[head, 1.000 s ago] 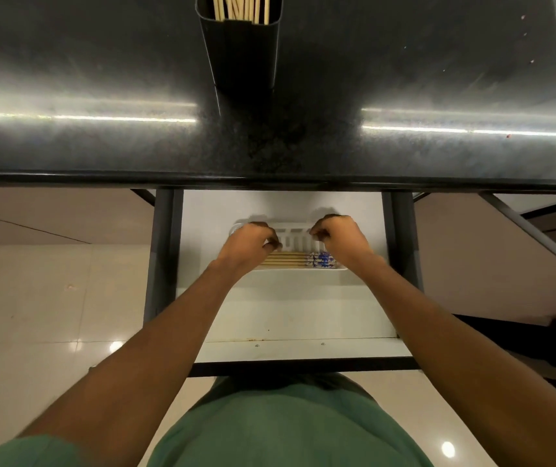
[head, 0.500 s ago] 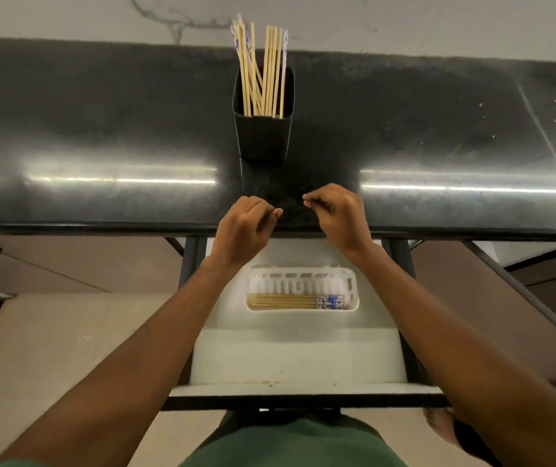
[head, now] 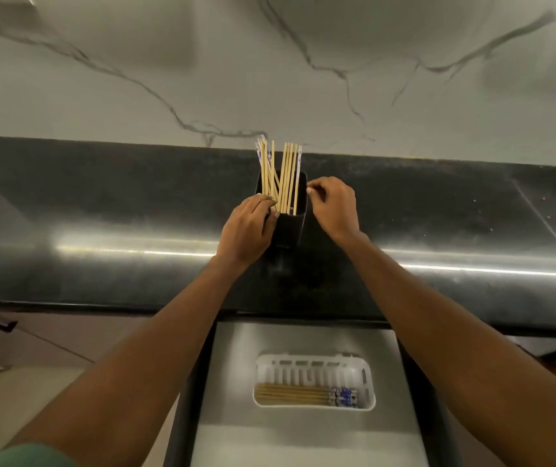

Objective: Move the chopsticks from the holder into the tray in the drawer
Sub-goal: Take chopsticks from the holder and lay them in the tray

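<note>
My left hand [head: 248, 227] is up at the holder [head: 289, 230] now, after being down in the drawer a second ago and at the counter's edge half a second ago. Its fingers curl round the leftmost of the chopsticks [head: 283, 173] where they meet the holder's left rim. My right hand [head: 334, 206] has come up with it and sits against the right rim, thumb and forefinger drawn together. From this angle I cannot tell whether they pinch the wrapped stick on that side, steady the holder, or close on nothing. I read this as one batch delivered and the next pick just starting, with well over half the work left. A full fan of sticks stands in the black holder on the dark counter [head: 101, 203], leaning and crossing one another. Pulling a few may drag their neighbours or rock the holder. Nearer me the drawer [head: 236, 372] is pulled open. The white tray [head: 313, 360] lies in it, and the laid chopsticks [head: 290, 395] run along its near side with their blue-patterned ends to the right. The counter's front lip lies between holder and tray, so I will have to carry long sticks out and over it. Behind everything rises the veined marble wall [head: 269, 62].
</note>
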